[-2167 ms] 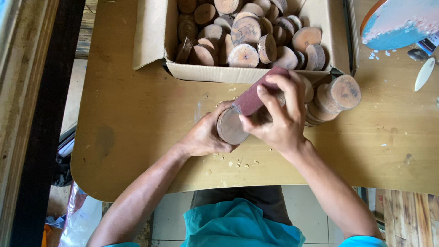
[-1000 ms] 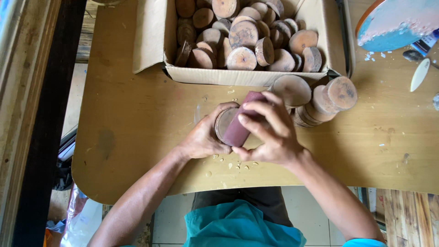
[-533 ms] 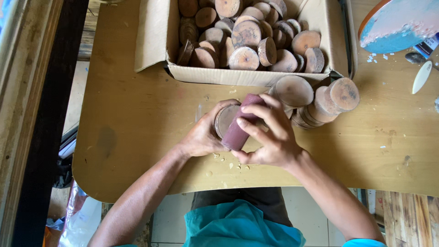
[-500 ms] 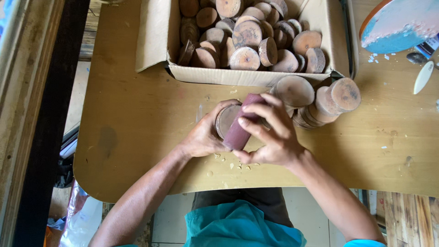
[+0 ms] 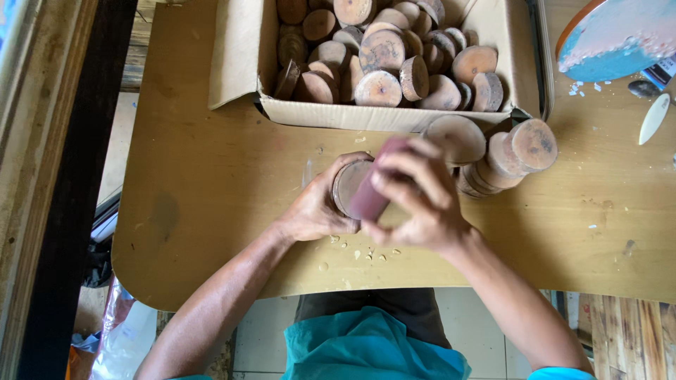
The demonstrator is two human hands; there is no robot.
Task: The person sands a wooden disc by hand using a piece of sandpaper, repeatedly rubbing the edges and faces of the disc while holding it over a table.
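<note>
My left hand (image 5: 313, 211) grips a round wood slice (image 5: 348, 184) on the surface (image 5: 211, 176), fingers curled round its rim. My right hand (image 5: 415, 200) clenches a maroon sanding block (image 5: 373, 186) against its face — sanding, I judge. Next comes steady pressure. Just beyond the fingers a stack of slices (image 5: 507, 155) — then the cardboard box (image 5: 243, 56).

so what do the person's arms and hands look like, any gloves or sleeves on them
No gloves: both the left hand and the right hand are bare, with no ring, watch or band visible. The forearms are bare too, up to the elbows. A bit of light blue sleeve shows at the bottom edge on the right arm; it matches the teal garment over the lap. No left sleeve is in view.
</note>
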